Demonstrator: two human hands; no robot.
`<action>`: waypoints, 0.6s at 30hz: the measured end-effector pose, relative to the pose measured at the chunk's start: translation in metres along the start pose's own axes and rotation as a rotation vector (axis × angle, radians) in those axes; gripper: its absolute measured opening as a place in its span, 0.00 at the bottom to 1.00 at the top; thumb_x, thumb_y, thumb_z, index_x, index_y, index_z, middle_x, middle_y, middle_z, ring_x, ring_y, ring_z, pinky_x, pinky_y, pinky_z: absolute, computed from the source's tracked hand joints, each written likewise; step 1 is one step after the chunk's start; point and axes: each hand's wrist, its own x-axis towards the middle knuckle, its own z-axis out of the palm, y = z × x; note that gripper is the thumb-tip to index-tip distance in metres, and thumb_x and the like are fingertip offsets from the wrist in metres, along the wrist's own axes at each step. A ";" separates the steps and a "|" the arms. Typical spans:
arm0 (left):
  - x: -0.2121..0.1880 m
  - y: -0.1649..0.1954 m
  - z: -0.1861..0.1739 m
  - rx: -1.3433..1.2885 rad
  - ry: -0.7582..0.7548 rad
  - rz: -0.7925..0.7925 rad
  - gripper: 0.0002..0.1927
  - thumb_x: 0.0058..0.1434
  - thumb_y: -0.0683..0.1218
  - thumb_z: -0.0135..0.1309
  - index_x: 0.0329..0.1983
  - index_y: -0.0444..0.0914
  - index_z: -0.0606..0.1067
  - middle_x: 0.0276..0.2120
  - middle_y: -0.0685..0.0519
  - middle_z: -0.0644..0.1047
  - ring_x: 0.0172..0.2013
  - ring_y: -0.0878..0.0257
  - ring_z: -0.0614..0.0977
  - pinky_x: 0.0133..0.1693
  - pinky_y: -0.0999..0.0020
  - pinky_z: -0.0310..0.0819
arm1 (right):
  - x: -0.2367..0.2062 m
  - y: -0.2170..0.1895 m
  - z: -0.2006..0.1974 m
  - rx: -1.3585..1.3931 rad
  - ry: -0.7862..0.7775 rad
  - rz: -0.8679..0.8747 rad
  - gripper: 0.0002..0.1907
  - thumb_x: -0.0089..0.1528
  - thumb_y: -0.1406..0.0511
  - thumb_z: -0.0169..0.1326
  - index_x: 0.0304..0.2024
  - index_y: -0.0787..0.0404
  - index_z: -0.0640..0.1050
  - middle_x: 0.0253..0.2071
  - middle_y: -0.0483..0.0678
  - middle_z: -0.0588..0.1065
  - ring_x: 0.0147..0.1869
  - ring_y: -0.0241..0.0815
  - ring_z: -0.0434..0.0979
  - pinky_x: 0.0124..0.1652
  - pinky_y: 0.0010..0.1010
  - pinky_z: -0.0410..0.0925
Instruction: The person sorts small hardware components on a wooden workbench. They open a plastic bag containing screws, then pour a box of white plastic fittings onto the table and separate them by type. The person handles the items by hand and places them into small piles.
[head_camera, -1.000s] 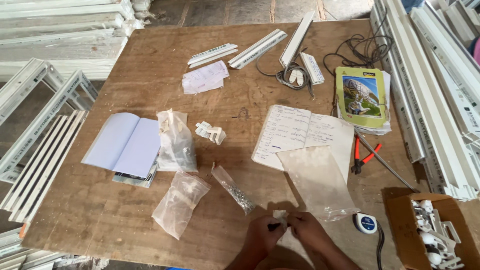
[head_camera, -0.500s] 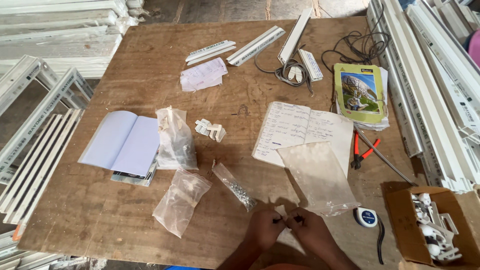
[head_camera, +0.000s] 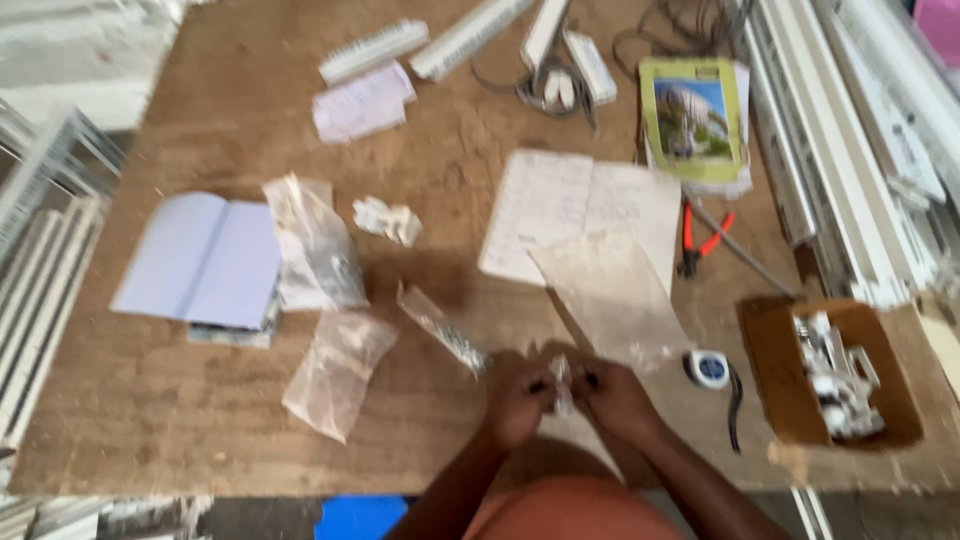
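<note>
Hands drew closer together | left hand (head_camera: 520, 400), right hand (head_camera: 612, 395) pinching small white part (head_camera: 561, 385)

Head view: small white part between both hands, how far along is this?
Done: nothing clearly finished; similar-looking white parts sit in the brown cardboard box. In hand: left hand and right hand together pinch a small white part; the blur hides detail. Left: clear plastic bags and a small white cluster of pieces lie untouched on the wooden table.
</note>
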 end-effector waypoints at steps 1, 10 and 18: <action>0.001 -0.006 0.003 0.011 0.029 -0.011 0.06 0.65 0.41 0.58 0.34 0.33 0.79 0.27 0.53 0.78 0.29 0.66 0.78 0.32 0.69 0.74 | -0.003 -0.005 0.000 -0.085 0.035 -0.037 0.08 0.61 0.64 0.57 0.34 0.64 0.81 0.28 0.56 0.78 0.30 0.48 0.77 0.33 0.39 0.70; -0.007 0.008 0.007 -0.317 0.291 -0.118 0.03 0.58 0.38 0.54 0.32 0.33 0.77 0.31 0.49 0.78 0.33 0.61 0.81 0.34 0.66 0.80 | -0.013 -0.030 -0.005 -0.229 0.085 -0.087 0.09 0.63 0.65 0.55 0.37 0.66 0.79 0.34 0.62 0.78 0.39 0.63 0.79 0.40 0.48 0.69; -0.021 0.042 0.010 0.521 0.316 0.330 0.06 0.58 0.40 0.59 0.30 0.31 0.77 0.29 0.44 0.79 0.28 0.57 0.82 0.32 0.63 0.75 | -0.008 -0.005 -0.022 -0.082 0.131 -0.037 0.10 0.63 0.70 0.50 0.46 0.66 0.77 0.39 0.59 0.79 0.44 0.54 0.81 0.45 0.41 0.71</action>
